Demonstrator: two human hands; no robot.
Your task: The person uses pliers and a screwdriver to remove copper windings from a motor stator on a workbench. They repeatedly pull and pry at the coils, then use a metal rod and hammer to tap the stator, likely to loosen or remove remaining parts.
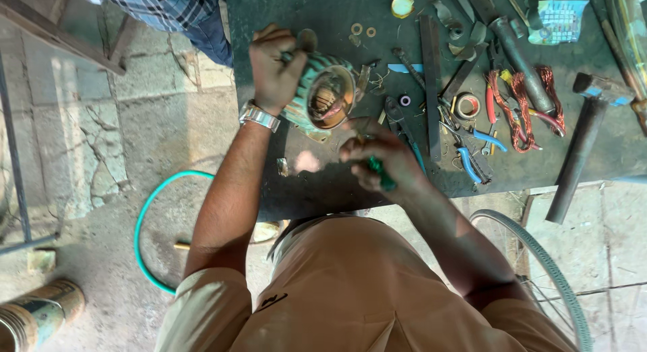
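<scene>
**Motor housing on the bench**

One ribbed green motor housing on the dark workbench, open end up, copper windings inside. One hammer, two washers nearby. Left hand clamped around its side; right hand closed on a green-handled tool beside it.

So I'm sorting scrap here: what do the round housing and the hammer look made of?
Housing: seemingly cast metal, ribbed, worn green paint, coppery windings inside. Left hand steadies it. Hammer: dull grey metal head; handle looks like dark, rusty metal pipe, though wood is possible.
</scene>
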